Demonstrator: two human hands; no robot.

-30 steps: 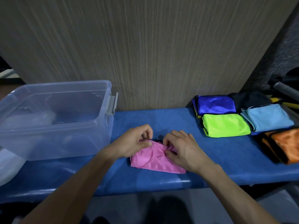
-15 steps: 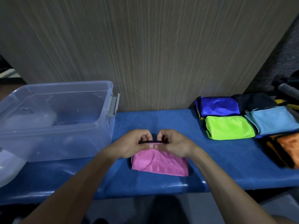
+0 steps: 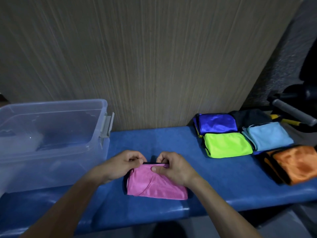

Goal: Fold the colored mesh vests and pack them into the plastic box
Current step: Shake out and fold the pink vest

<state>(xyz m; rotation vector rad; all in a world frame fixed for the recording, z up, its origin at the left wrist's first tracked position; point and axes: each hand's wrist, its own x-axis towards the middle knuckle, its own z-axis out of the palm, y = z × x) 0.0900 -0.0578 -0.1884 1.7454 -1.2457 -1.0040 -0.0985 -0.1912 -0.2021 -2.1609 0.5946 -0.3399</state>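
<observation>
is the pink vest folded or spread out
Folded. The pink vest lies as a small compact bundle on the blue bench, both hands pinching its far edge: left hand, right hand.

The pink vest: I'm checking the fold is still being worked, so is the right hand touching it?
Touching. The head view shows the right hand pinching the pink vest at its far, black-trimmed edge, thumb pressed on the fabric.

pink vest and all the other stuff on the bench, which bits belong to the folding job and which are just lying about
Job:
pink vest, pinched by left hand and right hand
folded vests: blue, green, light blue, orange, dark
plastic box

Lying about:
grey bar
yellow-handled tool
</observation>
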